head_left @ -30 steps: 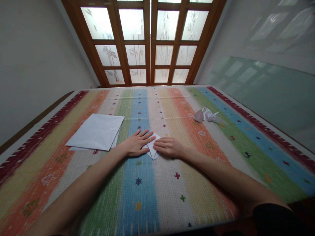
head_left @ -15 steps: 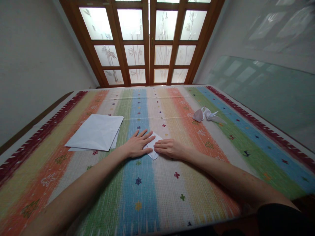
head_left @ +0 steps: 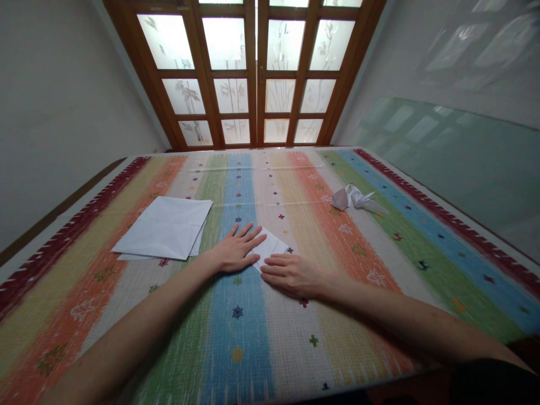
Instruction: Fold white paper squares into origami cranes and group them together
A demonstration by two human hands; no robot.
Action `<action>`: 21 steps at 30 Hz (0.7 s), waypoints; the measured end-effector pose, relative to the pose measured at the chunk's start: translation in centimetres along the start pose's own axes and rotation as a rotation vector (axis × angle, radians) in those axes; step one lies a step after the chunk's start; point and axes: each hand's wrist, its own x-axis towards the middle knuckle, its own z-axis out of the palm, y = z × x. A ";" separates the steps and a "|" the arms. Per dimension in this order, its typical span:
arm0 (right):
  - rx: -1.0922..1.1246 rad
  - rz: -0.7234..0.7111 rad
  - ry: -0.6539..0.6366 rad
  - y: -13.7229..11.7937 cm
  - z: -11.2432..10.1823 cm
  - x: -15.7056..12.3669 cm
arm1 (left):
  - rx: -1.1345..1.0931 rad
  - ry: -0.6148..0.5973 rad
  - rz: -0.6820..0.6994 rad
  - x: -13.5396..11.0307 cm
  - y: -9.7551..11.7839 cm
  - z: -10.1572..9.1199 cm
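A small folded sheet of white paper (head_left: pixel 274 245) lies on the striped tablecloth in front of me. My left hand (head_left: pixel 238 249) rests flat across its left side, fingers spread and pressing it down. At the paper's lower right edge, my right hand (head_left: pixel 291 274) has its fingers drawn together over the paper, covering the bottom part. The right thumb is hidden beneath the hand. A crease and a pointed right corner show between and above my hands.
To the left lies a stack of white square sheets (head_left: pixel 164 228). A folded paper crane (head_left: pixel 356 199) sits at the back right. The striped tablecloth (head_left: pixel 236 349) covers the table, with wooden glazed doors (head_left: pixel 257 73) beyond and a glass panel (head_left: pixel 442 146) along the right wall.
My right hand has moved slightly down and toward the right. The paper now shows a wider shape, its right corner uncovered. My left hand stays nearly in place.
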 end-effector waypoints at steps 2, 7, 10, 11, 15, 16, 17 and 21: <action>0.004 -0.001 0.004 -0.5 0.0 -0.1 | 0.010 0.021 -0.011 -0.1 0.3 0.1; 0.120 0.042 0.061 -1.1 -0.3 -0.4 | 0.028 0.030 -0.046 -0.1 1.2 -0.3; 0.224 0.169 0.117 -0.9 -0.5 -0.2 | 0.021 0.054 -0.056 0.0 1.4 -0.2; 0.236 0.235 0.142 -0.7 -0.5 -0.1 | 0.018 0.062 -0.059 0.0 1.5 -0.1; 0.160 0.501 0.182 0.4 -0.3 -0.1 | 0.011 0.064 -0.078 0.2 2.1 0.1; 0.119 0.538 0.152 0.6 -0.3 -0.1 | 0.011 0.057 -0.088 0.2 2.2 0.2; 0.074 0.557 0.105 0.8 -0.3 -0.1 | 0.012 0.049 -0.101 0.2 2.4 0.2; -0.067 0.562 -0.125 0.7 -0.8 0.0 | 0.034 0.026 -0.143 0.2 3.1 0.2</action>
